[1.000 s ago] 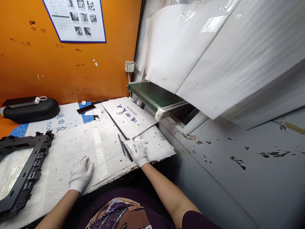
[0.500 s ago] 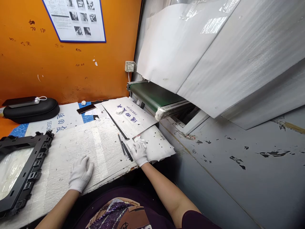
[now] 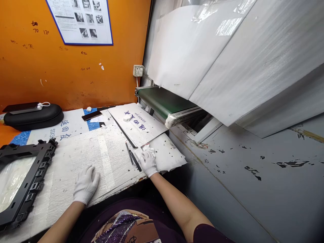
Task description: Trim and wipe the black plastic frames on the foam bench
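Observation:
My left hand, in a white knit glove, lies on the foam-covered table with its thumb apart from the fingers; it holds nothing. Also gloved in white, my right hand is at the table's front right edge, its fingers bent over a crumpled white cloth. Part of the cloth is hidden under the fingers. Just left of that hand lie a black pen and other thin tools. A black plastic frame with clips along its side rests on the table at the far left, apart from my left hand.
A white board with blue writing lies beyond my right hand. Behind it runs a green conveyor belt, with large white sheets hanging above. A phone and a black case are at the back left. A grey wall closes the right side.

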A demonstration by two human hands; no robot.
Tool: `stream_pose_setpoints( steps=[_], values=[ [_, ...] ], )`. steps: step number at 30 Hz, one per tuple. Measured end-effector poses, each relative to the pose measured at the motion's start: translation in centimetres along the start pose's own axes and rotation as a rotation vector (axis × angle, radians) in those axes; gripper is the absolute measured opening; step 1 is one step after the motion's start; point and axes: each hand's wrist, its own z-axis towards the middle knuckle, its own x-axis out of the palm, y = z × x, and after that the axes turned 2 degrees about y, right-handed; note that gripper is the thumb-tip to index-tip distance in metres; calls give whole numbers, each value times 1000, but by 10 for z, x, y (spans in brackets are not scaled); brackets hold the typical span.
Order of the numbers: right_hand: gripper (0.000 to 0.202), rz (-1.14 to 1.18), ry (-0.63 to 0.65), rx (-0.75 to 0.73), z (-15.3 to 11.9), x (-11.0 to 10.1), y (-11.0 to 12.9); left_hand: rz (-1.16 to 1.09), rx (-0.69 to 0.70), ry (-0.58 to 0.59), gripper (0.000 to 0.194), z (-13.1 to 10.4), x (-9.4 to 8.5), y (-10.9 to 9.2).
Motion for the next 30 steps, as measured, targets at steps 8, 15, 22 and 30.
stream_pose_setpoints(
  steps=[8,15,22,30],
  values=[
    [18,32,21,36,2,-2,4,12,9,1,50,0,0,1],
    [17,32,58,57,1,-14,14,4,5,0,46,0,1,1],
    [18,15,61,60,1,-10,11,1,-8,-9,44,0,2,1],
    [18,18,49,48,0,-8,9,32,11,-7,47,0,3,3]
  ],
)
